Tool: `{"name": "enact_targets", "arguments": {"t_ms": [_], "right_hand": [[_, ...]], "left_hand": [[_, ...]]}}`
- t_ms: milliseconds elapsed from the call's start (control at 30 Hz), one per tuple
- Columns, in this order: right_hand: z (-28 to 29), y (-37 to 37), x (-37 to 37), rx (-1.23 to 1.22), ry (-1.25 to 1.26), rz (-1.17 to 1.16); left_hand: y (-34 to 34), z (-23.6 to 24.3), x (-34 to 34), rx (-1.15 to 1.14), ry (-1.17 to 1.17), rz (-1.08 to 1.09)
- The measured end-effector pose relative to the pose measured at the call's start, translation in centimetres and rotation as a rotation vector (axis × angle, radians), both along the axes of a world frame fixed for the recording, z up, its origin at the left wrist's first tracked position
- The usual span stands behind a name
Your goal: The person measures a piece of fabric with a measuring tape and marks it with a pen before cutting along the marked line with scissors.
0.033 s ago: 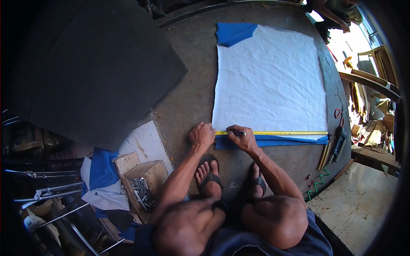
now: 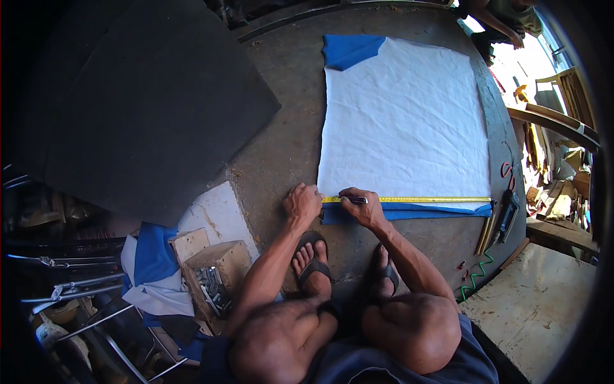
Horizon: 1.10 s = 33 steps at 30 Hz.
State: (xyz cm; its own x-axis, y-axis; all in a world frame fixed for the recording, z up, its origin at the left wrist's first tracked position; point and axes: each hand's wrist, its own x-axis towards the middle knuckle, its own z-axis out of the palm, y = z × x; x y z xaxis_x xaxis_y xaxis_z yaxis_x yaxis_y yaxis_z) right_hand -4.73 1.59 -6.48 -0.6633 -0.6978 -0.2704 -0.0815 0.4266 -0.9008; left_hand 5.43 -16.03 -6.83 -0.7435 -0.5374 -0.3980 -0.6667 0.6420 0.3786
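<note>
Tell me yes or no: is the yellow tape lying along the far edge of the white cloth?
No. The tape lies along the near edge of the cloth, held at its end by the left hand.

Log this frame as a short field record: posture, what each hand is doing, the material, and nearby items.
Posture: person squatting on a concrete floor, feet in sandals
Left hand: pressing down the end of a yellow measuring tape
Right hand: holding a slim pen-like tool at the tape
Material: white fabric sheet with blue underside, spread flat
Tape position: along the sheet's near edge
Nearby: dark board to the left; wooden box of metal parts; green coiled cord
</note>
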Motion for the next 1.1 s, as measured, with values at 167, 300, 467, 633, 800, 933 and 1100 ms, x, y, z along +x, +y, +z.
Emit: {"name": "enact_targets", "arguments": {"t_ms": [167, 300, 467, 633, 800, 933, 1100], "right_hand": [[-0.2, -0.1, -0.1, 0.024, 0.021, 0.045], [-0.1, -0.3, -0.1, 0.027, 0.047, 0.056], [-0.5, -0.1, -0.1, -0.023, 0.094, 0.029], [-0.1, -0.4, -0.2, -0.035, 0.084, 0.051], [-0.3, -0.3, -0.3, 0.002, 0.081, 0.063], [0.0, -0.7, 0.0, 0.003, 0.101, 0.044], [-0.1, -1.0, 0.1, -0.067, 0.11, 0.015]], "left_hand": [[-0.1, 1.0, -0.4, 0.028, -0.051, 0.01], [-0.2, 0.5, -0.2, 0.028, -0.037, 0.025], [-0.2, 0.2, -0.3, 0.035, -0.023, 0.006], [0.1, 0.6, -0.4, 0.047, -0.037, 0.012], [0.1, 0.9, -0.5, 0.02, -0.027, 0.0], [-0.1, 0.9, -0.2, 0.049, -0.036, 0.023], [0.0, 0.7, -0.2, 0.014, -0.022, 0.027]]}}
